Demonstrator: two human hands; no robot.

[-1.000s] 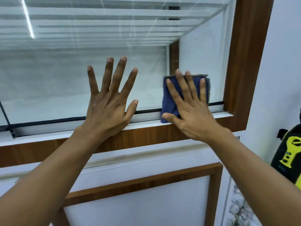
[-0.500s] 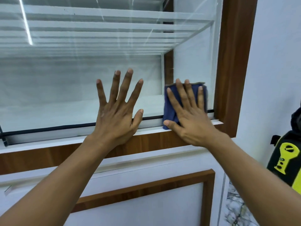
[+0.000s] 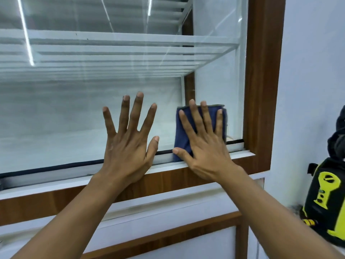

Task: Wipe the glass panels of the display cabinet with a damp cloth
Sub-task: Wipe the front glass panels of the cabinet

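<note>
Leftmost, smooth clear glass panel (image 3: 65, 118) streaked with bright reflections, white slatted shelf (image 3: 112, 40) behind it. Next, left hand (image 3: 127, 146) flat on the glass, fingers straight and fanned wide, holding nothing, heel over the glossy wood-grain frame (image 3: 46, 204). Just beside, right hand (image 3: 207, 146) spread flat, pressing a folded, soft-looking blue cloth (image 3: 182, 135) against the pane's lower right corner. Far right, black-and-yellow object (image 3: 324, 199) against a pale wall (image 3: 308, 71).
</note>
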